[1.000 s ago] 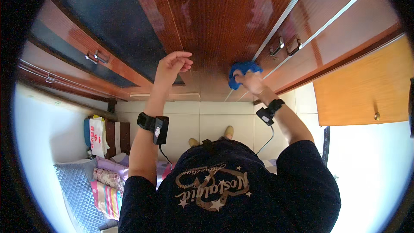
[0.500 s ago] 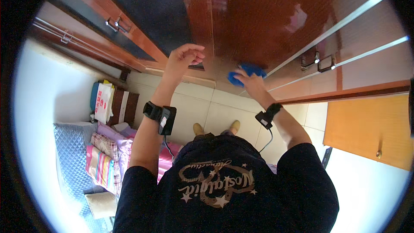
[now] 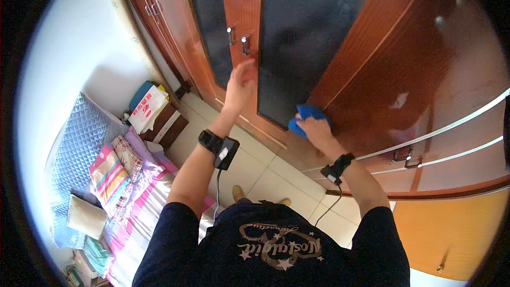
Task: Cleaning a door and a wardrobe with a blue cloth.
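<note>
My right hand (image 3: 314, 130) is closed on a crumpled blue cloth (image 3: 312, 111). It presses the cloth to the glossy reddish-brown wardrobe (image 3: 366, 69), near the lower corner of a dark panel (image 3: 305, 32). My left hand (image 3: 242, 84) is raised in front of the strip between two dark panels, just below a pair of metal handles (image 3: 245, 45). Its fingers are loosely bent, slightly blurred and hold nothing; whether they touch the door I cannot tell.
Behind on the left is a bed (image 3: 154, 202) with pillows and a quilted blue headboard (image 3: 87, 151). A dark nightstand (image 3: 172, 127) carries a white bag (image 3: 150, 107). Tiled floor (image 3: 265, 180) runs below the wardrobe. A yellow-orange door (image 3: 446, 228) stands at the right.
My view has turned left, bringing more of the bed and dark panels into sight. My right hand still holds the cloth against the wardrobe, closer to the dark panel. My left hand is nearer the handles.
</note>
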The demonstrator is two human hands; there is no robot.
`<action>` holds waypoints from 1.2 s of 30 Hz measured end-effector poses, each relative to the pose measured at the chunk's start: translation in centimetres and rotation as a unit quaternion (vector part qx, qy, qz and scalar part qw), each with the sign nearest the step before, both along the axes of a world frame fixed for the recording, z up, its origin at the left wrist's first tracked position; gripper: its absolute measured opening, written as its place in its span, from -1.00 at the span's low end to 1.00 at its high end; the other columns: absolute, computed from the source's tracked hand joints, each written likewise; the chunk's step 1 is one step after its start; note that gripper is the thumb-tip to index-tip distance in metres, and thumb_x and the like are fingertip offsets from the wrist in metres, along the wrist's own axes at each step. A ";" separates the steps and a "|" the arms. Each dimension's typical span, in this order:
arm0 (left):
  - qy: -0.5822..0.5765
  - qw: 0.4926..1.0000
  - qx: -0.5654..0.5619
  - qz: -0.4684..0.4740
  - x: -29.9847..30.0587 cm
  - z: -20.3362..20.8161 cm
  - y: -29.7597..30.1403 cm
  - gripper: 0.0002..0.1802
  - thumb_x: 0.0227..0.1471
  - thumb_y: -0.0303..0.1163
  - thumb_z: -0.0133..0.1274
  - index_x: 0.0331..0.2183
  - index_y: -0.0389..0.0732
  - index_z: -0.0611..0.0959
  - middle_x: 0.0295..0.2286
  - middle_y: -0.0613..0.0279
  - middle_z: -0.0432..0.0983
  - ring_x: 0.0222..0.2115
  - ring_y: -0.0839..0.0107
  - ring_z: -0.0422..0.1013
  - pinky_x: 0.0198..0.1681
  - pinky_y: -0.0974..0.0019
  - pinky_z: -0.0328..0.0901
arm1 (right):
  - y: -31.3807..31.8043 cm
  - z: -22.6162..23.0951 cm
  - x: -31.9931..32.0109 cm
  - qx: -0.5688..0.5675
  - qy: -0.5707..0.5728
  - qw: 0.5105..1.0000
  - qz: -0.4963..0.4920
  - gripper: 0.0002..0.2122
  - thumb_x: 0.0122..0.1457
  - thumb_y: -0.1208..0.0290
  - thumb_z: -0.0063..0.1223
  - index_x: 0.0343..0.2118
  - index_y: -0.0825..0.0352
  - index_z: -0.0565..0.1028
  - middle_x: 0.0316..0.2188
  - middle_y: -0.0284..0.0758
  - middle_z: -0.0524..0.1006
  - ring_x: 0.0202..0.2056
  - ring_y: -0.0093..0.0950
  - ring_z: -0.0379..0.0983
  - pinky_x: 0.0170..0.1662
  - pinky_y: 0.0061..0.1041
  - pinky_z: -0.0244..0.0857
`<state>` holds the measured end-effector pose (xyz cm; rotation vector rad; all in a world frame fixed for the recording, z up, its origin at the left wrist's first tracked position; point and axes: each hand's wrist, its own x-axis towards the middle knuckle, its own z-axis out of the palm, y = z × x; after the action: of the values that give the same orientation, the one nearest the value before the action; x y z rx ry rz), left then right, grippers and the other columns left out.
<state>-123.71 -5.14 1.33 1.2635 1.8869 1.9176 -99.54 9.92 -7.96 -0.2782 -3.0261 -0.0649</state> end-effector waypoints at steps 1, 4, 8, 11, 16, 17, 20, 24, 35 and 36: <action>0.071 0.995 0.005 0.064 -1.1 0.7 0.1 -0.56 0.01 -0.61 0.00 -0.01 -0.20 0.47 -0.14 0.13 0.43 -0.13 0.36 0.40 -0.09 0.36 0.34 | 0.3 2.4 -2.0 0.047 0.048 0.998 0.003 -0.70 0.19 0.43 -0.22 -0.01 0.19 0.37 -0.42 -0.18 0.49 -0.45 -0.21 0.52 -0.51 -0.21 0.42; -0.010 0.998 0.046 -0.044 -4.8 1.4 0.4 -0.49 0.00 -0.58 0.04 0.04 -0.14 0.43 -0.11 0.10 0.37 -0.11 0.31 0.38 -0.08 0.33 0.33 | 0.4 14.4 -10.4 0.196 0.190 0.962 -0.020 -0.59 0.18 0.47 -0.23 0.12 0.17 0.26 -0.39 -0.24 0.49 -0.45 -0.25 0.51 -0.56 -0.29 0.42; 0.040 0.998 0.032 -0.024 -5.3 1.0 1.9 -0.51 -0.02 -0.56 0.07 0.01 -0.15 0.44 -0.14 0.10 0.38 -0.12 0.31 0.39 -0.05 0.34 0.32 | 0.3 33.5 -14.1 0.287 0.541 0.790 0.023 -0.81 0.03 0.47 -0.11 -0.32 0.20 0.53 -0.32 -0.34 0.48 -0.23 -0.23 0.42 -0.32 -0.22 0.40; -0.005 1.000 0.029 -0.009 -4.8 1.1 2.5 -0.56 -0.02 -0.56 0.07 -0.03 -0.17 0.45 -0.14 0.10 0.40 -0.10 0.34 0.38 -0.01 0.32 0.30 | -0.9 38.6 -12.4 0.339 0.544 0.766 -0.044 -0.59 0.02 0.67 -0.11 0.00 0.35 0.41 0.03 -0.10 0.34 0.09 -0.16 0.23 0.13 -0.16 0.16; -0.054 0.988 0.111 -0.089 -7.6 0.0 0.6 -0.51 -0.01 -0.61 0.05 0.01 -0.27 0.41 -0.08 0.15 0.42 -0.04 0.33 0.34 0.09 0.28 0.20 | -2.6 25.2 -14.9 0.231 0.370 0.900 -0.024 -0.73 0.06 0.41 -0.04 -0.14 0.19 0.50 0.00 -0.19 0.42 0.11 -0.21 0.26 0.08 0.00 0.14; -0.051 0.988 0.097 -0.104 -8.1 -0.1 0.5 -0.50 0.01 -0.61 0.04 0.04 -0.26 0.40 -0.08 0.17 0.41 -0.03 0.35 0.32 0.09 0.30 0.19 | -2.9 20.2 -15.5 0.072 0.302 0.950 -0.044 -0.70 0.11 0.40 -0.05 -0.06 0.20 0.45 0.03 -0.22 0.41 0.14 -0.27 0.25 0.09 -0.14 0.19; -0.151 0.966 0.093 -0.189 -5.6 0.3 2.8 -0.53 0.04 -0.64 0.00 0.04 -0.28 0.40 -0.05 0.22 0.38 0.00 0.38 0.30 0.11 0.34 0.16 | -2.1 6.8 -7.1 -0.001 0.048 0.994 -0.095 -0.76 0.06 0.48 -0.05 -0.22 0.08 0.55 -0.24 -0.29 0.52 -0.16 -0.28 0.49 0.04 -0.34 0.30; -0.156 0.971 0.060 -0.173 -8.7 0.9 1.4 -0.52 0.06 -0.63 0.00 0.06 -0.30 0.40 -0.04 0.19 0.39 0.03 0.37 0.29 0.11 0.35 0.15 | -4.7 7.5 -1.2 0.017 0.305 0.950 -0.065 -0.89 -0.16 0.54 0.04 -0.58 0.15 0.54 -0.37 -0.38 0.53 -0.16 -0.34 0.41 -0.11 -0.37 0.35; -0.228 0.946 0.071 -0.219 -5.6 1.1 3.7 -0.47 0.04 -0.59 0.03 0.08 -0.33 0.36 -0.02 0.17 0.39 0.00 0.40 0.30 0.08 0.36 0.18 | 0.3 7.0 12.0 0.270 0.423 0.790 -0.352 -0.72 -0.13 0.64 0.00 -0.26 0.32 0.46 -0.12 -0.08 0.37 -0.06 -0.07 0.25 0.01 -0.17 0.13; -0.228 0.949 0.069 -0.208 -6.1 1.8 3.1 -0.47 0.04 -0.58 0.03 0.08 -0.33 0.35 -0.02 0.18 0.38 -0.01 0.41 0.30 0.07 0.36 0.19 | -0.3 4.8 11.4 0.229 0.393 0.820 -0.347 -0.70 -0.13 0.63 0.01 -0.25 0.32 0.46 -0.09 -0.09 0.36 -0.05 -0.07 0.24 0.01 -0.16 0.13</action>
<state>-129.78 -2.01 3.10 1.0279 1.1737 1.9163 -88.16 9.61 -3.20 -1.0313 -1.8803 -0.5627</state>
